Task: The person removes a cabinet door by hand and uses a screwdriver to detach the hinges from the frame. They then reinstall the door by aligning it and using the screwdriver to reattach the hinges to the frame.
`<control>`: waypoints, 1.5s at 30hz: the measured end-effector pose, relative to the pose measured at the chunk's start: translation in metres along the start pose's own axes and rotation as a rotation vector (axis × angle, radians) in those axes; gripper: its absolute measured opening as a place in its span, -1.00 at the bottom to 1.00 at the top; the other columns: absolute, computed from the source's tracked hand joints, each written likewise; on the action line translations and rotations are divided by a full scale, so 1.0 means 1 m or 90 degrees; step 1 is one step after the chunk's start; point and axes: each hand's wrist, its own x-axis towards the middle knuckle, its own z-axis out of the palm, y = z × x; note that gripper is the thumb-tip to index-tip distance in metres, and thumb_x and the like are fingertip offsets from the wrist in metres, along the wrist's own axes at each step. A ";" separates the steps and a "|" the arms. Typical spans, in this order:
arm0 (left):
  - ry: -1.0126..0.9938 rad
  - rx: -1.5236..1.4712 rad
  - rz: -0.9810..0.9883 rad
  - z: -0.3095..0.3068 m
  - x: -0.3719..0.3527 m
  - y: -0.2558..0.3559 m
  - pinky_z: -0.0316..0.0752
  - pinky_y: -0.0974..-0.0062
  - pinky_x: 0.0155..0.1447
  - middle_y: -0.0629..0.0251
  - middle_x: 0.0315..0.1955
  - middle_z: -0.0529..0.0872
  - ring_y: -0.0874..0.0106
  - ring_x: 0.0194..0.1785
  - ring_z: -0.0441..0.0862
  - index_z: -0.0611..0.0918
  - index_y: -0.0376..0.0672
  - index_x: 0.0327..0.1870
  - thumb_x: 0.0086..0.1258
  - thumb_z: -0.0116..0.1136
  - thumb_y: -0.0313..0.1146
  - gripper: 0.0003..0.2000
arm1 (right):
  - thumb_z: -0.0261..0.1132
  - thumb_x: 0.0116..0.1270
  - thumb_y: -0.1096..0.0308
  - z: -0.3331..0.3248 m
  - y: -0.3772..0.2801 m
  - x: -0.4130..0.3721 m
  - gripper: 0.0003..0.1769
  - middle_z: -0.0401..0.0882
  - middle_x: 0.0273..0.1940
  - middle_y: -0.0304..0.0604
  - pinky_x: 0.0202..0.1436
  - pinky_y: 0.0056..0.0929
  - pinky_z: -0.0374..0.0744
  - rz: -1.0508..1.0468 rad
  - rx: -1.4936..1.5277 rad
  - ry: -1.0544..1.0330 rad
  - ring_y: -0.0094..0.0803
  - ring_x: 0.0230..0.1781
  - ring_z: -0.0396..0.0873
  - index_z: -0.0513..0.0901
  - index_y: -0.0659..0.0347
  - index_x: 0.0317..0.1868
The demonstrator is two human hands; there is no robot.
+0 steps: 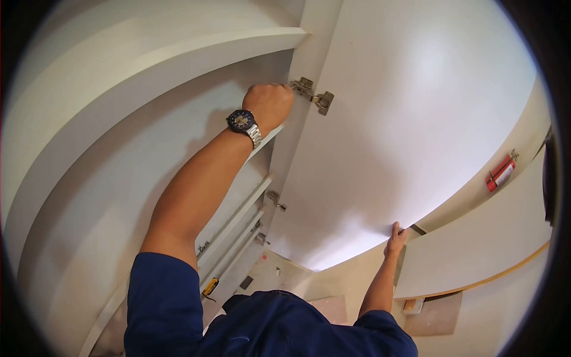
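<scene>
Nearest, at the bottom, the navy shirt [273, 324] of the person; it hides part of the floor. Left forearm, with a metal-band watch [242, 121] on the wrist, reaches across the open cabinet [113, 160] and blocks some of its shelves. Left hand [269, 106] is closed in a fist, right at the upper hinge [312, 95] that joins the cabinet side and the door; can't tell what, if anything, is pinched inside. Cabinet is on the left: a wide shelf [148, 59] at the top, narrower shelves [238, 205] lower down. Small metal parts [203, 247] lie in the lower section, too small to name; a yellow-and-black tool [210, 287] is nearer, by the lower shelves. Another hinge [276, 201] shows farther down the cabinet side. Big white door [410, 107] stands open, filling the middle and right and screening what is behind. Right hand [396, 240] is on the door's far edge, thumb on the visible face, other fingers mostly hidden, so full grip can't be told. Right side, past the door: red fire extinguisher [501, 173], long white panel [470, 256] with an orange-brown edge, small box [412, 306] by a brownish board [434, 315]. Farther down, a dark flat item [246, 282] on the floor [291, 273].
</scene>
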 end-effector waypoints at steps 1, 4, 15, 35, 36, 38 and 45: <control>-0.014 -0.021 -0.021 -0.004 0.001 0.003 0.62 0.23 -0.31 0.03 -0.49 0.72 0.14 -0.40 0.73 0.66 -0.28 -0.41 0.17 0.07 -0.48 -0.88 | 0.27 0.40 0.12 0.000 0.000 0.000 -0.51 0.51 -0.05 -0.14 0.08 -0.37 0.44 -0.005 0.017 0.002 -0.39 -0.05 0.45 0.40 0.32 0.11; -0.118 -0.106 -0.115 -0.007 0.007 0.005 0.62 0.20 -0.22 -0.06 -0.39 0.72 0.06 -0.32 0.71 0.66 -0.30 -0.29 0.21 0.15 -0.39 -0.83 | 0.27 0.40 0.13 0.002 0.002 0.001 -0.54 0.50 -0.07 -0.16 0.07 -0.39 0.43 -0.008 0.044 0.004 -0.41 -0.08 0.44 0.42 0.30 0.09; -0.165 -0.386 -0.398 -0.001 0.020 0.005 0.58 0.23 -0.06 -0.09 -0.32 0.72 0.04 -0.19 0.70 0.68 -0.35 -0.27 0.19 0.21 -0.25 -0.71 | 0.28 0.40 0.18 -0.004 0.003 0.002 -0.52 0.51 0.00 -0.11 0.12 -0.37 0.44 0.013 0.025 -0.018 -0.38 -0.02 0.45 0.40 0.32 0.16; -0.212 -0.309 -0.301 -0.027 0.026 0.012 0.58 0.19 -0.01 -0.18 -0.26 0.69 0.00 -0.11 0.68 0.68 -0.36 -0.28 0.20 0.12 -0.33 -0.75 | 0.29 0.38 0.14 -0.001 -0.003 -0.005 -0.55 0.52 -0.09 -0.17 0.04 -0.39 0.45 -0.014 0.052 -0.004 -0.41 -0.10 0.45 0.44 0.31 0.08; -0.204 -0.346 -0.323 -0.019 0.024 0.008 0.57 0.16 -0.03 -0.20 -0.29 0.69 -0.01 -0.13 0.68 0.67 -0.40 -0.29 0.22 0.14 -0.27 -0.70 | 0.29 0.38 0.15 0.000 -0.003 -0.006 -0.55 0.52 -0.08 -0.16 0.05 -0.39 0.45 -0.014 0.056 -0.001 -0.41 -0.09 0.45 0.44 0.31 0.08; -0.188 -0.398 -0.361 -0.004 0.025 0.004 0.56 0.16 -0.05 -0.20 -0.33 0.69 0.00 -0.17 0.68 0.66 -0.46 -0.31 0.23 0.19 -0.21 -0.64 | 0.27 0.40 0.14 -0.001 0.001 -0.005 -0.60 0.50 -0.16 -0.22 0.00 -0.41 0.45 -0.005 0.037 0.009 -0.46 -0.14 0.43 0.45 0.28 0.02; -0.146 -0.603 -0.528 -0.011 0.024 0.008 0.47 0.32 -0.41 0.02 -0.56 0.64 0.31 -0.50 0.59 0.60 -0.48 -0.42 0.21 0.28 -0.29 -0.68 | 0.27 0.41 0.13 -0.002 0.005 -0.003 -0.65 0.46 -0.24 -0.27 -0.07 -0.43 0.42 -0.011 0.020 0.028 -0.51 -0.21 0.38 0.45 0.26 -0.07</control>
